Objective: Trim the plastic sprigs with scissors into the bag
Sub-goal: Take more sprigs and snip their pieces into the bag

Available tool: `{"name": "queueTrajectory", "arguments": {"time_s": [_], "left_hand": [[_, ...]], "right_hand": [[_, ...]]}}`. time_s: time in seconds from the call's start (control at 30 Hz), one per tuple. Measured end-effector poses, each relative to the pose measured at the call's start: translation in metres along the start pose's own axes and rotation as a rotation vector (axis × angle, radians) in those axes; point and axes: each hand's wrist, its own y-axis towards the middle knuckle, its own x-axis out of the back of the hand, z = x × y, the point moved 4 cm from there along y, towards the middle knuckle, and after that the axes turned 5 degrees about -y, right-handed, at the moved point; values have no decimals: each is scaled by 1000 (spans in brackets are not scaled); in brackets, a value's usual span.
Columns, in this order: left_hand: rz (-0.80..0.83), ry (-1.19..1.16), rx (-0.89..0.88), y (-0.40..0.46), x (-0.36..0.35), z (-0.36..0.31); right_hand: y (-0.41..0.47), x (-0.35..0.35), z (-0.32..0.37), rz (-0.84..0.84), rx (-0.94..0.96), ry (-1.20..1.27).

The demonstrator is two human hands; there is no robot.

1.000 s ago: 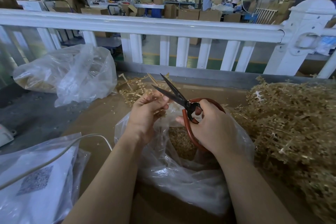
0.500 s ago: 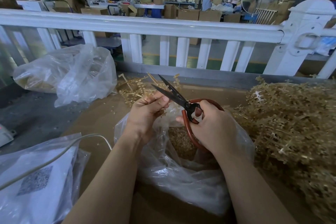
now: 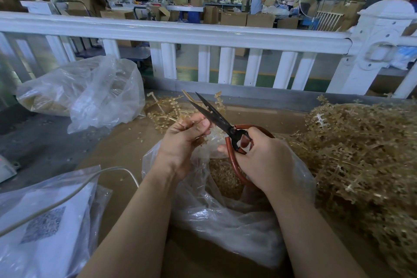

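Left hand (image 3: 182, 142) pinches tan plastic sprig (image 3: 191, 123) between thumb and fingers, over far edge of clear bag (image 3: 237, 228) at worktop (image 3: 108, 153) centre. Right hand (image 3: 264, 160) grips red loop handles of scissors (image 3: 216, 117); black blades parted, tips pointing far-left, sprig at blades. Bag open, tan trimmings inside. Big sprig pile (image 3: 361, 153) right of bag. Smaller loose sprigs (image 3: 162, 108) far of left hand. Second clear bag (image 3: 90, 92) far left. White railing (image 3: 203, 34) behind worktop.
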Motion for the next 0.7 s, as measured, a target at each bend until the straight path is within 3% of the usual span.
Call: {"name": "queueTrajectory", "arguments": {"time_s": [0.33, 0.7], "left_hand": [[-7, 68, 36, -3, -1, -2], [-29, 75, -123, -2, 0, -6]], "right_hand": [[-1, -1, -2, 18, -24, 40], [0, 1, -1, -19, -22, -37]]}}
